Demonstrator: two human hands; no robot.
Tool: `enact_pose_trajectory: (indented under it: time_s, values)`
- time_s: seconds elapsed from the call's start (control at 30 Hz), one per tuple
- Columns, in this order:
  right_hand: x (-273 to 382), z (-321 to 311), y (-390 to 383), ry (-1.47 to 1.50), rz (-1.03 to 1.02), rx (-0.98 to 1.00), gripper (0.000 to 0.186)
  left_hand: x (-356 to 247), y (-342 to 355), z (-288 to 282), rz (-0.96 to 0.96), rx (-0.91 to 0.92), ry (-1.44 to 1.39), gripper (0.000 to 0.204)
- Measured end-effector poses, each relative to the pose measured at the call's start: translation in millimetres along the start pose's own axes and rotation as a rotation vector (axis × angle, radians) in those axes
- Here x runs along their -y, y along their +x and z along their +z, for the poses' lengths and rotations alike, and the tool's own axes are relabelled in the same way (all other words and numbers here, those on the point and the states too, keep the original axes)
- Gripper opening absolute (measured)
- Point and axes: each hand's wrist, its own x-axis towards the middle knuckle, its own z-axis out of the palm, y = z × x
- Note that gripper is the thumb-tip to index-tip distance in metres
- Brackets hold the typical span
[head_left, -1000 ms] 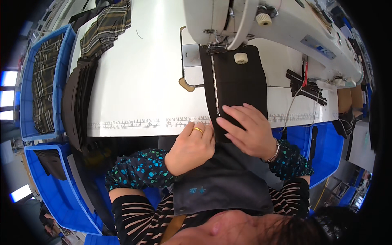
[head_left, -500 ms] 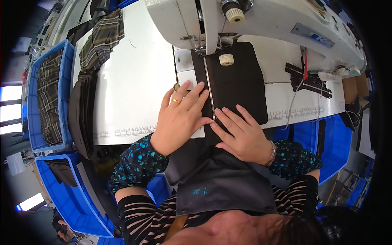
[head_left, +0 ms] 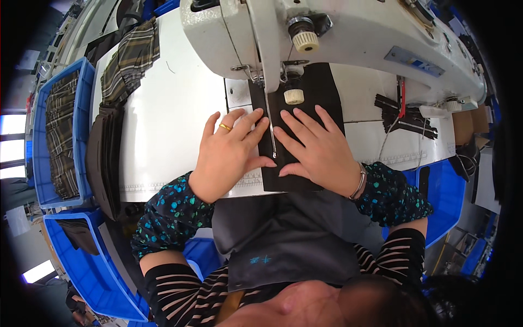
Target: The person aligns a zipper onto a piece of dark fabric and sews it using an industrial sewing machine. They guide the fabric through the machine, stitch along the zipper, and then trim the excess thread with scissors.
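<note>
A black fabric piece (head_left: 327,90) lies flat under the head of the white sewing machine (head_left: 348,52). Along its left part runs a zipper (head_left: 271,128) with silvery teeth, its far end beneath the presser area. My left hand (head_left: 226,155), a gold ring on one finger, rests flat with fingers apart, partly on the white table and partly on the cloth left of the zipper. To the zipper's right, my right hand (head_left: 324,152) presses flat on the black cloth, fingers spread. Both thumbs point toward the zipper's near end. The needle tip is hidden.
Plaid cloth (head_left: 131,60) and a stack of dark pieces (head_left: 103,158) hang along the table's left edge. Blue bins (head_left: 90,122) stand at left, another blue bin (head_left: 449,191) at right. Red-handled snips (head_left: 402,98) lie by black zipper scraps (head_left: 403,117) at right.
My right hand has slid farther up the cloth, its fingers now spread beside the zipper. The cloth and the zipper's near end are closer to the machine head. The view has shifted slightly.
</note>
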Motion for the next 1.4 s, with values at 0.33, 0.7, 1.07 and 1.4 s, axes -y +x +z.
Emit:
enact_pose_trajectory:
  time_s: [0.33,0.7,1.07,1.4]
  values:
    - [-22,11,28,-0.047,-0.002,-0.097,0.078,29,28,7,0.002,-0.014,0.011,0.077]
    - [-18,9,24,-0.069,-0.020,-0.064,0.074,23,17,20,0.001,-0.083,-0.030,0.061]
    - [-13,7,20,-0.053,-0.052,-0.074,0.070,21,11,21,0.038,-0.111,-0.130,0.050]
    - [-36,12,45,-0.066,-0.029,-0.101,0.058,43,38,25,0.028,-0.188,-0.131,0.043]
